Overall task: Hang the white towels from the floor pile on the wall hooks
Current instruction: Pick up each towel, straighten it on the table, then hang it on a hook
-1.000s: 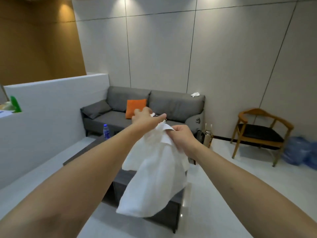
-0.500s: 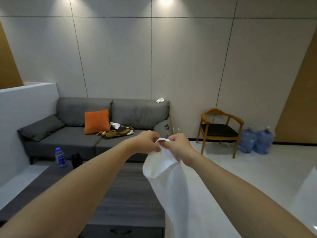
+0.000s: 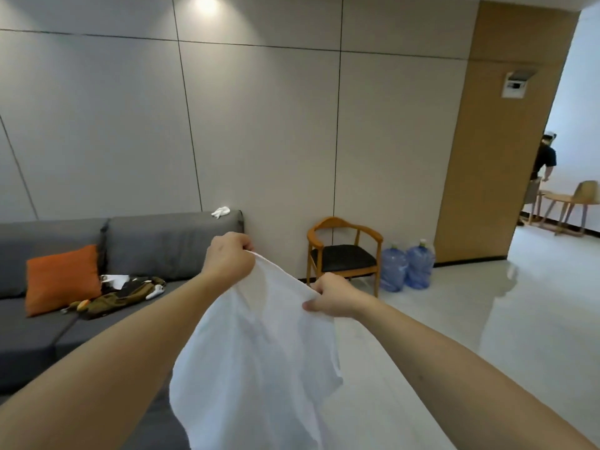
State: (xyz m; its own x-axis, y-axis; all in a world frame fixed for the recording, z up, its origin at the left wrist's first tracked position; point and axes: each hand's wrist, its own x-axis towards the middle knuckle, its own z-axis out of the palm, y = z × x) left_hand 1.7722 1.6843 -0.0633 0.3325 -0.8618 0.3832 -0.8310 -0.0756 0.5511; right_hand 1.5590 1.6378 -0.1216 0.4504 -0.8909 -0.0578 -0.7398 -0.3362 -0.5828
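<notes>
A white towel [image 3: 259,358] hangs in front of me, stretched along its top edge between both hands. My left hand [image 3: 229,258] pinches the upper left corner, held a bit higher. My right hand [image 3: 334,295] grips the edge further right and lower. The cloth drapes down past the bottom of the view. No wall hooks and no floor pile are in view. A small white cloth [image 3: 220,212] lies on the backrest of the grey sofa [image 3: 168,245].
The sofa at left carries an orange cushion [image 3: 61,279] and clothes [image 3: 120,295]. A wooden chair [image 3: 344,254] and two water jugs [image 3: 407,266] stand at the wall. Right of the wood panel [image 3: 496,141] a doorway opens, with a person [image 3: 543,167] and more chairs [image 3: 581,203].
The view has swung right, from the sofa and low table toward the chair and doorway. My hands have moved apart, spreading the towel's top edge wide.
</notes>
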